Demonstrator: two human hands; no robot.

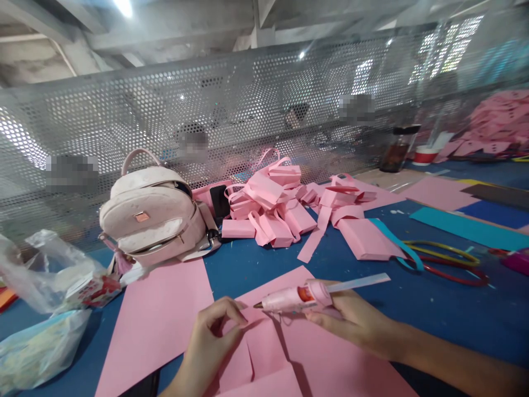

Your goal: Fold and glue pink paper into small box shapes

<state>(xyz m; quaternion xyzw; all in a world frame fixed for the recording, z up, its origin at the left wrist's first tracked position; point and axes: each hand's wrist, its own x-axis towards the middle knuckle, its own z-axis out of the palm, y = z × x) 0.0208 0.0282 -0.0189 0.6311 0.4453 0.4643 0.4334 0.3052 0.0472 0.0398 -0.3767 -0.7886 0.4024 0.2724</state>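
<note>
— What sits at the far left of the blue table (433, 314)?

— Crumpled clear plastic bags (45, 286), then a pale pink leather backpack (155, 215) standing near a flat pink paper sheet (161, 320).

— And the left hand (206, 347)?

— Its fingers (231, 310) are curled, thumb and forefinger pinching a raised flap of the folded pink paper piece (264, 353) lying under both hands at the near edge.

— Where is the glue tool?

— The pink hot glue gun (295, 298) lies crosswise in the right hand (351, 320), fingers wrapped round its handle. Its metal tip points left, just beside the left fingertips and just above the fold, and a white glue stick (359, 283) juts out the back to the right.

— Behind them?

— A heap of folded pink paper bags (273, 204) with loop handles, and farther right, coloured strips (442, 259) and sheets.
</note>
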